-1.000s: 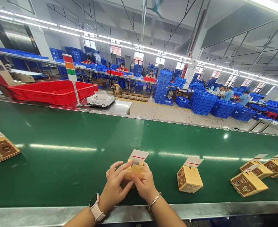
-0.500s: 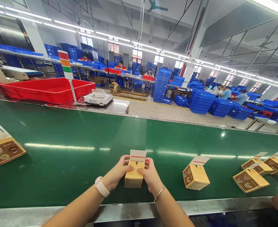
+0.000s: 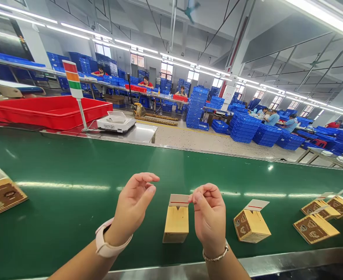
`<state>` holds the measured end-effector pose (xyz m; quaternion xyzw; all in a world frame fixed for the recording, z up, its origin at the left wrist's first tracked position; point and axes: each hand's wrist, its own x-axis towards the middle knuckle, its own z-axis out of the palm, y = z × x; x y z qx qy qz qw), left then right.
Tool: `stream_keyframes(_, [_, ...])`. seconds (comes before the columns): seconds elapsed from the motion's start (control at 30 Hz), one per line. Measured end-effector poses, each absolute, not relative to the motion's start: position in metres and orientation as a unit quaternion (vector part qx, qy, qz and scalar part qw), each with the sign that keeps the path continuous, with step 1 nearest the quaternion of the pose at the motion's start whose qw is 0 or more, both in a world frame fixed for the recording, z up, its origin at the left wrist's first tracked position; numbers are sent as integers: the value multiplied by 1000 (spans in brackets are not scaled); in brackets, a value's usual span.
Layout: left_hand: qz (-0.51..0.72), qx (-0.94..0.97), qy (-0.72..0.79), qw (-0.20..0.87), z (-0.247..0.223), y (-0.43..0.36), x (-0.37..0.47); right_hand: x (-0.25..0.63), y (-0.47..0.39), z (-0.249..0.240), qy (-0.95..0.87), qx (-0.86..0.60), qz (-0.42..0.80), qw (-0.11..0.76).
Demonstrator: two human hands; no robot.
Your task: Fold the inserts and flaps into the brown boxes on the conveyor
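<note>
A small yellow-brown carton (image 3: 176,225) stands on the green conveyor belt in front of me. Its pale flap with a red line (image 3: 179,200) sticks up at the far end, and the folded panels of its top lie closed. My left hand (image 3: 135,206) hovers to the left of the carton, apart from it, thumb and fingers spread with nothing between them. My right hand (image 3: 210,216) is raised on the carton's right side, thumb and forefinger pinched together. Those fingertips overlap the flap's right corner in view; whether they touch it or hold anything I cannot tell.
To the right stand another carton with its flap up (image 3: 251,225) and a group of similar cartons (image 3: 315,228). A brown printed carton (image 3: 4,196) sits at far left. Across the belt are a red tray (image 3: 49,112), a white scale (image 3: 116,122) and a signal light (image 3: 74,81).
Both hands have let go of the carton and lifted away, the left one leftward and the right one rightward. The carton and its neighbours appear farther right and lower in view.
</note>
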<state>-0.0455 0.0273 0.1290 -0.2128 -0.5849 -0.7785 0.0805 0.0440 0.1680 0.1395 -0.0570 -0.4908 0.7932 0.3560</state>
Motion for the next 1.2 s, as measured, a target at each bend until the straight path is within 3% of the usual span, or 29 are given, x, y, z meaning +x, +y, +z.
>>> stream_keyframes(0.17, [-672,-427,-561,225,152,30,-23,38,143,170,-421,23,861,284])
stream_keyframes(0.33, [-630,-422,-573,311,142,33,-25,32,138,162,-415,3,887,201])
stream_keyframes(0.47, [-604,-407,-592,345,138,32,-30,33,139,148,-438,-13,879,187])
stream_keyframes(0.8, [-547,-427,-612,380,148,32,-20,46,144,124,-564,0,764,313])
stream_keyframes(1.07, [-588,-434,-566,380,147,33,-14,53,148,125,-759,100,424,484])
stream_keyframes(1.2, [-582,-438,-565,388,148,33,-13,48,149,130,-754,166,361,523])
